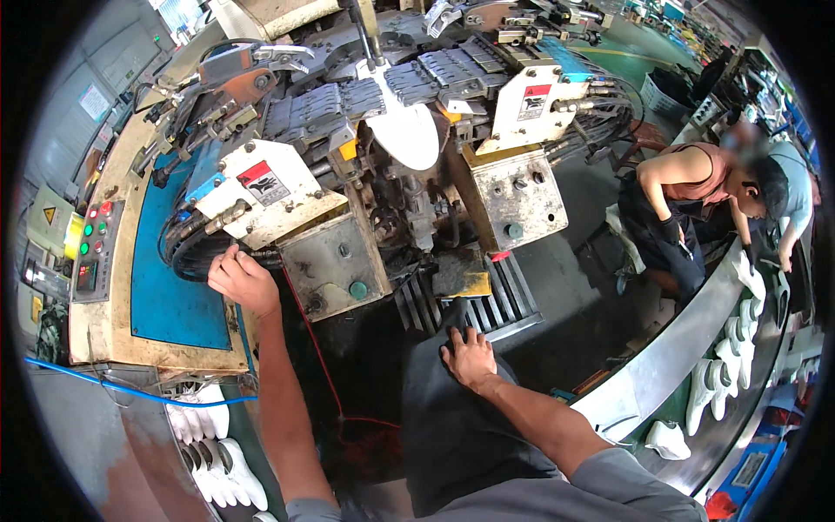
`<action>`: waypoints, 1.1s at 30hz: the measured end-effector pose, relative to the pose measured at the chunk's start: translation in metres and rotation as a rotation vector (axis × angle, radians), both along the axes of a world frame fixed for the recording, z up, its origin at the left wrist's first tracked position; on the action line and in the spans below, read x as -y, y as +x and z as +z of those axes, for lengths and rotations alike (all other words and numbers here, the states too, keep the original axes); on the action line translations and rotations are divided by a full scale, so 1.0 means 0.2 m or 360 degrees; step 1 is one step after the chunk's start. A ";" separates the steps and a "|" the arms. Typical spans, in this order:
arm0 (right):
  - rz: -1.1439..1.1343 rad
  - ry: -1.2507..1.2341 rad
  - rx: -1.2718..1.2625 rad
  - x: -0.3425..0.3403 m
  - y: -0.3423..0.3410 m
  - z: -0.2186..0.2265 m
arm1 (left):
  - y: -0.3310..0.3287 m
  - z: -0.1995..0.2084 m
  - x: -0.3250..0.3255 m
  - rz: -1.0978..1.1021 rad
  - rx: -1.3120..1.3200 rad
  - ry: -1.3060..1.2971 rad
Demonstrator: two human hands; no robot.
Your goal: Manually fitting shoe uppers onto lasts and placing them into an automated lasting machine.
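Observation:
In front of me stands a large shoe-making machine with a white shoe form [404,135] held sole-up at its middle. My left hand [242,278] is beside the left control box [335,271], close to a bundle of black hoses [202,255]. Its fingers are curled inward; what they hold, if anything, is hidden. On my dark trouser leg [448,418] rests my right hand [470,358], fingers apart and holding nothing. A yellow-edged foot pedal [463,275] sits beyond that knee.
White shoes [704,387] line the curved bench at right, where two people [696,187] work. More white shoes [222,470] sit on a rack at lower left. A blue hose [139,393] crosses there, below a button panel [94,252]. A red cable [326,365] hangs near my left arm.

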State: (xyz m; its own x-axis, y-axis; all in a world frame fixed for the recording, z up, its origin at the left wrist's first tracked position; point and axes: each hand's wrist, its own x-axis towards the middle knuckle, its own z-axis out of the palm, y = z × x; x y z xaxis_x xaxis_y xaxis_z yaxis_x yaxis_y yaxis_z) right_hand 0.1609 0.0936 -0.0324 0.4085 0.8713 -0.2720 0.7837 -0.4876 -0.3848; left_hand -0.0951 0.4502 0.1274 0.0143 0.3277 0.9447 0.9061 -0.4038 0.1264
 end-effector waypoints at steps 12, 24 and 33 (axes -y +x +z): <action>-0.0017 -0.0018 -0.0089 0.00 0.03 0.01 | 0.00 -0.01 -0.01 0.0051 -0.0036 -0.0010; -0.0055 0.0047 -0.0121 0.03 0.05 0.01 | -0.01 0.01 0.01 0.0025 -0.0057 -0.0072; -0.0101 0.0042 -0.0087 0.08 0.04 0.04 | -0.04 0.09 0.09 -0.0191 -0.0221 -0.0157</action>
State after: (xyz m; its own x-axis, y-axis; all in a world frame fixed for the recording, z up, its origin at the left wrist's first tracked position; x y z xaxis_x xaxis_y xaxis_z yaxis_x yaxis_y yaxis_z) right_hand 0.1690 0.0782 -0.0248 0.4482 0.8513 -0.2728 0.7290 -0.5247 -0.4397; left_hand -0.1027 0.4325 0.1450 0.1870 0.4068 0.8942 0.8636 -0.5019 0.0478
